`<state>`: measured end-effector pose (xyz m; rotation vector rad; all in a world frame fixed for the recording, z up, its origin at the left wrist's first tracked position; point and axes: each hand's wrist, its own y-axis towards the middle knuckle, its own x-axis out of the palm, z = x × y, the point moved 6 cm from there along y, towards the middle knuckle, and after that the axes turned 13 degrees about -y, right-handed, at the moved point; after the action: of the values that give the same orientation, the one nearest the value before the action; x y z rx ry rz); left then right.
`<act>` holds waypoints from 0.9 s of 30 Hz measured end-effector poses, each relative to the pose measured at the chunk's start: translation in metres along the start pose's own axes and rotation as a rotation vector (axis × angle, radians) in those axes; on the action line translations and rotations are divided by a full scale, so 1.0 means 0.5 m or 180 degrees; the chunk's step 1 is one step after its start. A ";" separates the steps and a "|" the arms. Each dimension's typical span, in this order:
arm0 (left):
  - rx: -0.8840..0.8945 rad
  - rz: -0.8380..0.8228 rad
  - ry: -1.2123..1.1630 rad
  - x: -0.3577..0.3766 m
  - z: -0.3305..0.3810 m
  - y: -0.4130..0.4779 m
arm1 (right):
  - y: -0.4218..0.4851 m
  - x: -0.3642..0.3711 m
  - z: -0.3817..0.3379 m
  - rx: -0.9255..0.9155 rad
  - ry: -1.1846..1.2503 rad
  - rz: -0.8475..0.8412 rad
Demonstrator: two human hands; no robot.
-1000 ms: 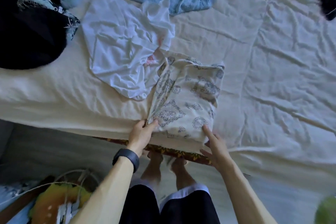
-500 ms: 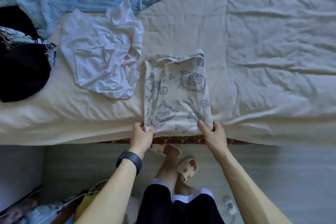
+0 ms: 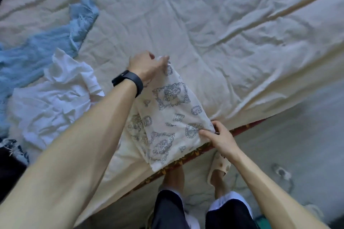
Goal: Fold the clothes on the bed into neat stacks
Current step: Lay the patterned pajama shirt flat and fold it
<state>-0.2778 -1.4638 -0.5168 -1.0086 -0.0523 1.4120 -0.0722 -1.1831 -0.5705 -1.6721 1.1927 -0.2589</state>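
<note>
Lying lengthwise away from bed edge [image 3: 247,126], printed garment [image 3: 167,117] pinched at both ends.

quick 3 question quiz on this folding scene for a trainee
1. True or false: the left hand grips the far end of the printed cloth.
2. Which garment lies just beside the printed cloth? A red towel, B white top, C green sock.
3. Fill in: the right hand pinches the cloth's near corner at the bed's ____.
Key: 1 true; 2 B; 3 edge.
</note>
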 end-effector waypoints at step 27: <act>0.1888 0.0205 0.2209 0.209 -0.137 -0.224 | -0.047 0.021 -0.055 -0.1089 -0.1656 0.1741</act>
<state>-0.1264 -1.3969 -0.5452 -0.9401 0.8644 0.9706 -0.0716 -1.2083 -0.5427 -1.4865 1.2712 0.7117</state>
